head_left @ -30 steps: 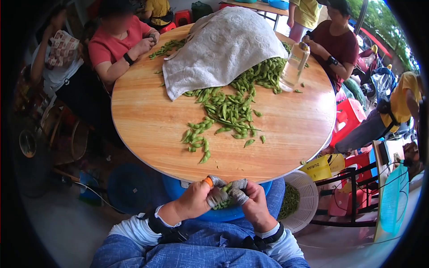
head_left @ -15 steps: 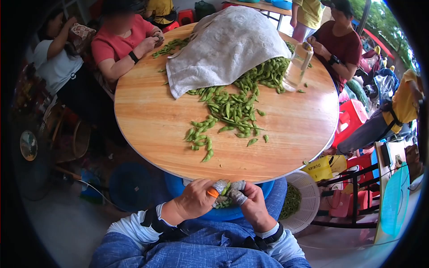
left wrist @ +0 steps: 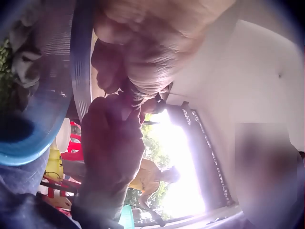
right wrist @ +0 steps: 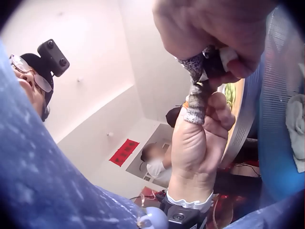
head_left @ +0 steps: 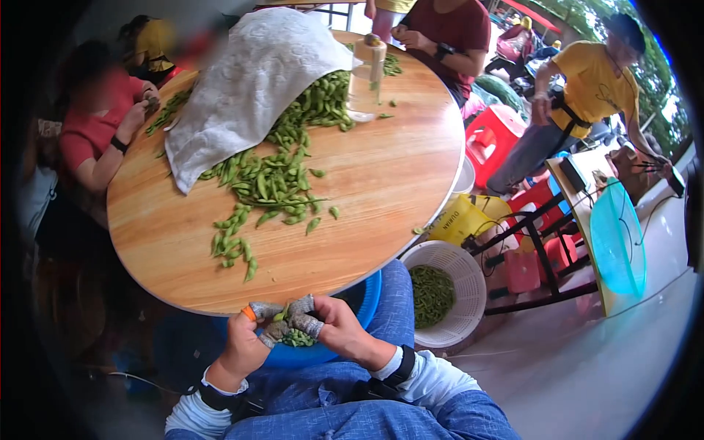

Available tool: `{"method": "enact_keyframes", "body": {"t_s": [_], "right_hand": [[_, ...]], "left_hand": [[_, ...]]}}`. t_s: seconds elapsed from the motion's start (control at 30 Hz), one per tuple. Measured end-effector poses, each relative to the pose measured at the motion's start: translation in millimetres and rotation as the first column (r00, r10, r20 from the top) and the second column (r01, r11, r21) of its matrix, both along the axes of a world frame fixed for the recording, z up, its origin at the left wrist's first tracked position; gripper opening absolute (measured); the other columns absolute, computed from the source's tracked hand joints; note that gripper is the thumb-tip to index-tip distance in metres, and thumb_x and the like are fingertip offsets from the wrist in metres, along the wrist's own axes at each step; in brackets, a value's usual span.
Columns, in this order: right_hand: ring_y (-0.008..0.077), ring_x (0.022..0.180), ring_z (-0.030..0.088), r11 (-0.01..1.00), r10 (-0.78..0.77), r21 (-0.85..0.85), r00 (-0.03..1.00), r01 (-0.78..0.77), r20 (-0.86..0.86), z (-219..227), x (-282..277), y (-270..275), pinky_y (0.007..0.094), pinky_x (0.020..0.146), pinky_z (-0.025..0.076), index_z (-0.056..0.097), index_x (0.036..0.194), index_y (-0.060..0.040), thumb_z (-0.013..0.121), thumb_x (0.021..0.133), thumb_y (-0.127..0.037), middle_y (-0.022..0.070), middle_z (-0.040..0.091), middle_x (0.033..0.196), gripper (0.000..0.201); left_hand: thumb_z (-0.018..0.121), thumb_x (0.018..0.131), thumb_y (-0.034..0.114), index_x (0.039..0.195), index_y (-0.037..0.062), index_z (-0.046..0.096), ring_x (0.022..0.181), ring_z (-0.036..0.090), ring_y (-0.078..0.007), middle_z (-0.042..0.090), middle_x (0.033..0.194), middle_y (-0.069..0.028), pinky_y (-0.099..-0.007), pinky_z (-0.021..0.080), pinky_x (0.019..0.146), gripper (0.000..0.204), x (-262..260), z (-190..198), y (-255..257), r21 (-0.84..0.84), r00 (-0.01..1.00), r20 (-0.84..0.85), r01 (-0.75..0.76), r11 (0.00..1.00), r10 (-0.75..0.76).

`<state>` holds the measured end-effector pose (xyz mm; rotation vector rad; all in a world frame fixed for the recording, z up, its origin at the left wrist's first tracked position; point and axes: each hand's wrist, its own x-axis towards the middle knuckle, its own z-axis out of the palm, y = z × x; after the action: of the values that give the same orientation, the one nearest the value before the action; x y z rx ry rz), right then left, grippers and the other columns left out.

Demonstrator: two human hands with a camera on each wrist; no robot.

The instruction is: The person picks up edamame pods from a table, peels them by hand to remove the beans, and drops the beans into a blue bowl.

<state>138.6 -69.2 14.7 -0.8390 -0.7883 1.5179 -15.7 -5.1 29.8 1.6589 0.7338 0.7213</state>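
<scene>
In the head view a green pod (head_left: 281, 314) is pinched between the two hands, just off the table's near edge. The left hand (head_left: 248, 339), with grey wraps on thumb and finger and an orange band, grips its left end. The right hand (head_left: 339, 328), wrapped in the same grey, pinches the other end. Below them a blue basin (head_left: 308, 358) holds shelled green beans (head_left: 297, 339). The right wrist view shows the left hand (right wrist: 198, 148) meeting the right hand (right wrist: 214, 28), fingertips together; the pod is hidden there. The left wrist view is dim, with the hands overlapping.
Loose pods (head_left: 271, 183) lie on the round table (head_left: 352, 227), partly under a grey towel (head_left: 242, 88). A clear bottle (head_left: 364, 81) stands beside the heap. A white basket (head_left: 469, 293) of pods is right of the knee. Other people are around the table.
The head view has swung right, so the table and hands appear further left. The hands remain together over the basin. The person in yellow at the right now shows more fully, with an arm extended.
</scene>
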Motion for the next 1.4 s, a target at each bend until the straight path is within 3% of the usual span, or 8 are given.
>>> {"method": "enact_keyframes", "body": {"t_s": [0.07, 0.17, 0.27, 0.53, 0.73, 0.93, 1.13, 1.4], "right_hand": [[0.0060, 0.073, 0.046, 1.000, -0.008, 0.006, 1.000, 0.008, -0.012, 10.2, -1.2, 0.1, 0.0194, 0.065, 0.039, 0.052, 0.089, 0.0003, 0.049, 0.082, -0.002, -0.0013, 0.052, 0.080, 0.008], [0.0083, 0.081, 0.050, 0.998, 0.053, 0.030, 0.997, -0.055, 0.055, 10.3, 5.5, -2.4, 0.0222, 0.072, 0.041, 0.052, 0.096, 0.0017, 0.049, 0.083, -0.005, 0.0015, 0.056, 0.087, 0.015], [0.0108, 0.086, 0.053, 0.995, 0.097, -0.036, 0.995, -0.096, 0.031, 9.8, 5.2, -0.6, 0.0242, 0.079, 0.041, 0.051, 0.101, 0.0040, 0.052, 0.083, -0.007, 0.0046, 0.057, 0.095, 0.021], [0.0086, 0.082, 0.052, 0.990, 0.095, -0.104, 0.995, -0.091, 0.038, 7.9, 0.8, 3.0, 0.0227, 0.075, 0.042, 0.053, 0.099, 0.0037, 0.055, 0.081, -0.008, 0.0031, 0.058, 0.091, 0.021], [0.0082, 0.081, 0.052, 0.990, 0.099, -0.110, 0.993, -0.091, 0.063, 13.6, -0.8, 4.4, 0.0224, 0.074, 0.042, 0.053, 0.099, 0.0029, 0.055, 0.081, -0.009, 0.0018, 0.058, 0.090, 0.021], [0.0089, 0.082, 0.053, 0.988, 0.117, -0.105, 0.993, -0.113, 0.034, 12.2, 1.2, 5.5, 0.0228, 0.075, 0.042, 0.052, 0.101, 0.0023, 0.055, 0.081, -0.010, 0.0021, 0.058, 0.092, 0.023], [0.0094, 0.083, 0.053, 0.991, 0.107, -0.079, 0.994, -0.107, -0.004, 11.0, 2.7, 4.3, 0.0233, 0.076, 0.042, 0.052, 0.101, 0.0021, 0.056, 0.080, -0.008, 0.0028, 0.058, 0.093, 0.024], [0.0095, 0.083, 0.053, 0.993, 0.076, -0.088, 0.997, -0.076, -0.002, 6.3, 0.1, 3.8, 0.0230, 0.076, 0.042, 0.052, 0.100, 0.0025, 0.055, 0.080, -0.005, 0.0032, 0.058, 0.093, 0.022]], "left_hand": [[0.062, 0.071, 0.003, 0.088, -0.0016, 0.056, 0.071, 0.059, -0.0143, 0.061, 0.077, -0.0083, -0.0258, 0.046, 0.063, 0.018, 0.2, 10.3, 0.3, 0.142, 0.995, -0.100, -0.012, 0.990, 0.026], [0.067, 0.066, 0.004, 0.079, -0.0003, 0.058, 0.069, 0.061, -0.0180, 0.062, 0.073, -0.0108, -0.0267, 0.046, 0.064, 0.016, -1.0, 22.2, 1.2, 0.331, 0.975, -0.213, 0.019, 0.943, 0.056], [0.065, 0.067, 0.001, 0.088, -0.0007, 0.060, 0.077, 0.060, -0.0183, 0.062, 0.085, -0.0111, -0.0265, 0.045, 0.070, 0.022, -4.4, 18.3, 1.2, 0.261, 0.983, -0.182, 0.027, 0.965, 0.022], [0.060, 0.068, 0.000, 0.095, 0.0001, 0.057, 0.081, 0.059, -0.0285, 0.060, 0.087, -0.0148, -0.0297, 0.047, 0.071, 0.027, -16.6, 6.1, -3.8, 0.512, 0.957, -0.285, 0.108, 0.852, 0.050], [0.060, 0.068, -0.001, 0.096, 0.0005, 0.057, 0.081, 0.060, -0.0271, 0.061, 0.087, -0.0141, -0.0298, 0.047, 0.071, 0.028, -14.5, 9.0, -3.3, 0.391, 0.978, -0.191, -0.002, 0.920, 0.083], [0.060, 0.068, -0.003, 0.094, 0.0000, 0.058, 0.082, 0.060, -0.0246, 0.061, 0.088, -0.0131, -0.0285, 0.047, 0.072, 0.026, -12.0, 7.6, -3.2, 0.412, 0.981, -0.175, -0.007, 0.911, 0.087], [0.060, 0.069, -0.005, 0.093, -0.0017, 0.058, 0.082, 0.060, -0.0188, 0.062, 0.090, -0.0110, -0.0262, 0.046, 0.073, 0.024, -7.3, 8.1, -6.1, 0.239, 0.995, -0.067, -0.050, 0.970, 0.068], [0.059, 0.071, -0.005, 0.094, -0.0016, 0.059, 0.082, 0.060, -0.0171, 0.062, 0.090, -0.0101, -0.0261, 0.046, 0.073, 0.024, -8.9, 7.0, -7.4, 0.261, 0.993, -0.101, -0.026, 0.965, 0.054]]}}
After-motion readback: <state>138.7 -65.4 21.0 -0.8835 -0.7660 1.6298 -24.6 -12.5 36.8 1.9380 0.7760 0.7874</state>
